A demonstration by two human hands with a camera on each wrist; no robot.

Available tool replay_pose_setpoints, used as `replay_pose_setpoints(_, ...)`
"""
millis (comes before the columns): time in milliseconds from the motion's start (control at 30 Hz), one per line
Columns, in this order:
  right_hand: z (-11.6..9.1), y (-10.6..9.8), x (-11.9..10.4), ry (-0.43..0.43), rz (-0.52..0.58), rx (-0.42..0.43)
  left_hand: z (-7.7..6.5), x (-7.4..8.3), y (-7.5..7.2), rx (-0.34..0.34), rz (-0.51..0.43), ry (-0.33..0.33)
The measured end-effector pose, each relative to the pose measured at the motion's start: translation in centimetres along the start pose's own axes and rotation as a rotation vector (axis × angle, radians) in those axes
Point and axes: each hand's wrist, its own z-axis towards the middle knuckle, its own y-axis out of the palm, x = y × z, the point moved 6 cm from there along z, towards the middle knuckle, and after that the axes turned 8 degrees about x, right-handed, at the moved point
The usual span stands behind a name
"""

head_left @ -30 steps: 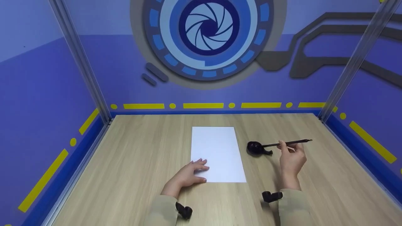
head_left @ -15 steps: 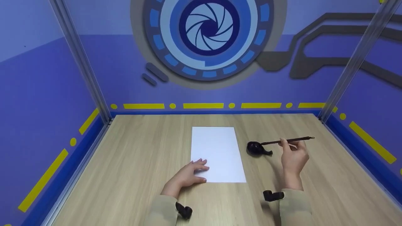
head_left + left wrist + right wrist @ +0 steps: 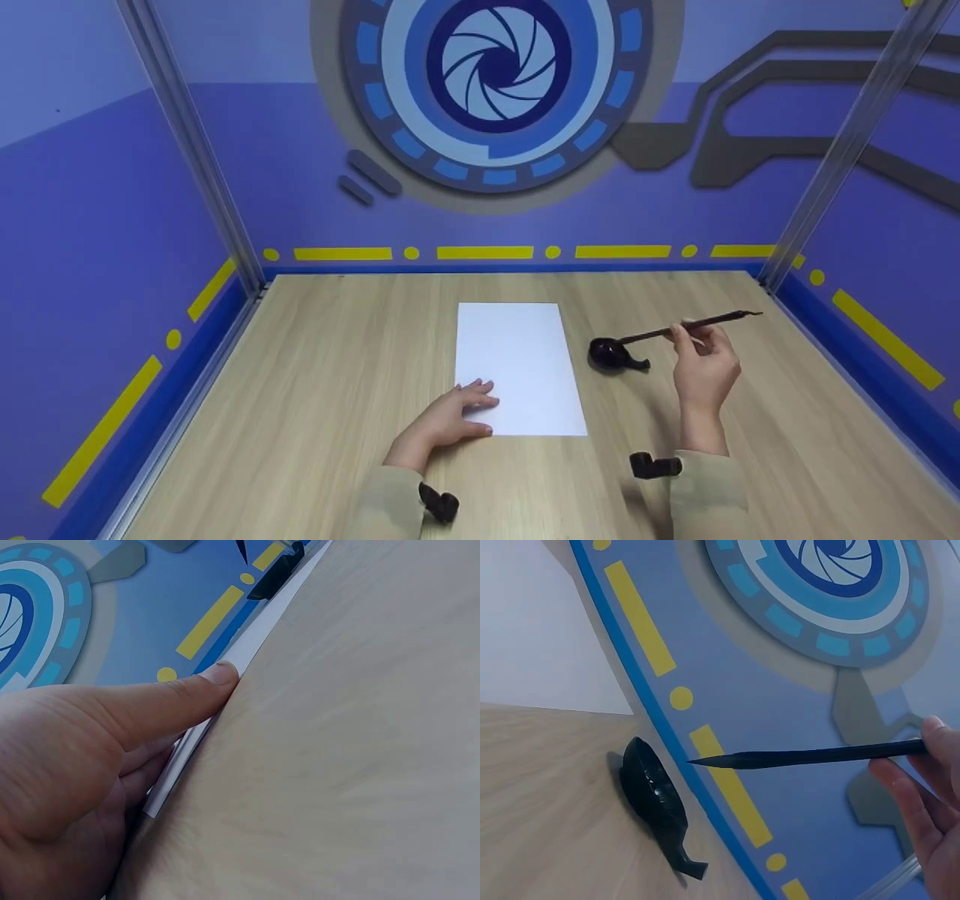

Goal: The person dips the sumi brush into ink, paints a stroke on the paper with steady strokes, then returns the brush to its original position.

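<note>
A sheet of white paper lies on the wooden table. My left hand rests spread on its lower left corner, thumb along the near edge; the left wrist view shows the thumb pressing there. Pinched in the fingers of my right hand is a dark calligraphy brush, tilted with its hanging loop up to the right. Its pointed black tip stands above a small glossy black ink dish with a curved stem, just right of the paper. The dish holds a wet shine inside.
Blue panels with yellow stripes wall the table at the back and both sides, with metal posts in the corners. Bare wood shows left of the paper. Black wrist cameras sit on both sleeves.
My right hand has shifted slightly right and up, tilting the brush so its loop end rises and its tip draws up over the dish. The left hand and paper stay put.
</note>
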Motion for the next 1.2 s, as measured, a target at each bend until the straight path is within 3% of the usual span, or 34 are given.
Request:
replay_pose_setpoints(167,-0.2,0.1,0.1,0.0,0.05,-0.01,0.0,0.0,0.0,0.01,-0.012,0.004)
replay_pose_setpoints(400,-0.8,-0.3,-1.5,0.032,0.1,-0.029,0.0,0.0,0.0,0.009,-0.006,0.001)
replay_pose_setpoints(633,-0.1,-0.5,-0.1,0.104,0.164,0.007,0.0,0.2,-0.1,0.006,0.033,0.048)
replay_pose_setpoints(800,0.5,-0.7,1.0,0.146,0.218,0.039,-0.1,0.1,0.0,0.001,0.03,0.039)
replay_pose_setpoints(1200,0.1,0.2,-0.2,0.274,0.409,0.053,0.0,0.0,0.0,0.006,0.02,0.024)
